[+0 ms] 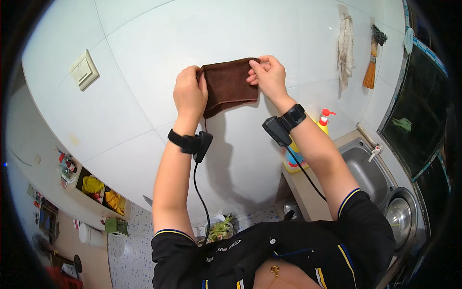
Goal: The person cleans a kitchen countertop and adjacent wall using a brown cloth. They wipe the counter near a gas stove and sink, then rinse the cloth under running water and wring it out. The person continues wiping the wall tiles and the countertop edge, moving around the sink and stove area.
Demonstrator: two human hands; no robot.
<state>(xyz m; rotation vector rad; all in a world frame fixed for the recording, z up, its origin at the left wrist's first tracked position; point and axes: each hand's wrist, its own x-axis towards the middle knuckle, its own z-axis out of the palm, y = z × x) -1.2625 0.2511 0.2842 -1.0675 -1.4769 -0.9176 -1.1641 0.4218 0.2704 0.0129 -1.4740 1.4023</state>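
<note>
A folded brown cloth (231, 83) is stretched between my two hands in front of the white tiled wall (245, 29). My left hand (190, 90) pinches its upper left corner, with the thumb on the near face. At the upper right corner, my right hand (267, 75) grips the edge between thumb and fingers. The cloth's lower edge hangs loose, showing two layers, and a thin strand dangles below its left corner. Whether the cloth touches the wall I cannot tell. Each wrist wears a black strapped device with a cable.
A ragged cloth (345, 50) and a brush (370, 68) hang on the wall at right. Below them stand a yellow pump bottle (323, 123), a steel sink (361, 169) and a metal basin (399, 216). A light switch (85, 70) is at left. Greens (221, 228) fill a container below.
</note>
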